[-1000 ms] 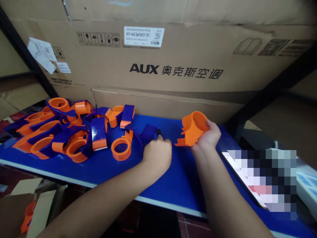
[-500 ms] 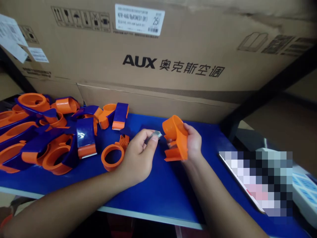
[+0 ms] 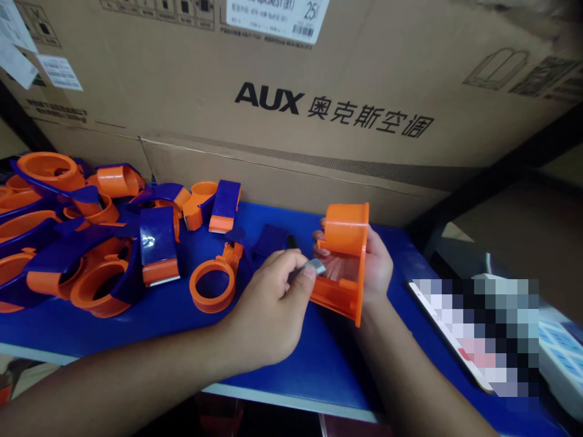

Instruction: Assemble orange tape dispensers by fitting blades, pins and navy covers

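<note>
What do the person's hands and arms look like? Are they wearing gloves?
No gloves! The left hand and right hand are both bare. No sleeves show on the left forearm or right forearm, and I see no watch or bracelet. Some fingers are partly hidden, so I can't rule out rings.

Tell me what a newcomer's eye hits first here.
Probably the bright orange plastic part in the right hand, with the left hand holding a small grey piece just left of it. Next, the heap of orange and blue tape dispensers at the left of the blue tabletop. Behind everything stands a large cardboard box with bold black AUX lettering.
</note>
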{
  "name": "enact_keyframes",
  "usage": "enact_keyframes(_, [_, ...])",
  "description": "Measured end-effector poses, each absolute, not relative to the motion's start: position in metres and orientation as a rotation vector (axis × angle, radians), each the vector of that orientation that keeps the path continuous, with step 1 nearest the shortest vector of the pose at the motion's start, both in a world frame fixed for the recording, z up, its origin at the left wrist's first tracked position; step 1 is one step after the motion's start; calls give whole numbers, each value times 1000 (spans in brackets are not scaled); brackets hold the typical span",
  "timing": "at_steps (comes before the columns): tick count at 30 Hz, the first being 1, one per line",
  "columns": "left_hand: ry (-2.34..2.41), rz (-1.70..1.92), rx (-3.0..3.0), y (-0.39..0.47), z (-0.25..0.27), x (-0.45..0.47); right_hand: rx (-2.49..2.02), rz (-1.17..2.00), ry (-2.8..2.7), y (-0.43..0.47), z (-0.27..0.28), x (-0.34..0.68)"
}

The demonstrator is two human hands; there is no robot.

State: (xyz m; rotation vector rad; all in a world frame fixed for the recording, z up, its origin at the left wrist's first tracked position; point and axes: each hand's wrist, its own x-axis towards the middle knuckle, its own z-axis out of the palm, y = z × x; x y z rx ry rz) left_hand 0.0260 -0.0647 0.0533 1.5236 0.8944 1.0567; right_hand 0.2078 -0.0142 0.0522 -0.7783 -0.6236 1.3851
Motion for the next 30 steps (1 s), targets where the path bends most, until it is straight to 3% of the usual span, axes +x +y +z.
enact_keyframes(4, [673, 775, 1173, -65, 57, 31, -702, 1297, -692, -19, 56, 205])
enact_keyframes(7, [652, 777, 1168, -66, 59, 31, -722, 1330, -780, -21, 58, 204])
enact_keyframes(20, [1018, 1368, 1930, -27, 64, 6, -673, 1316, -1074, -30, 44, 176])
enact_keyframes(30, [820, 1033, 1558, -16, 56, 9, -1079, 1276, -877, -30, 52, 167])
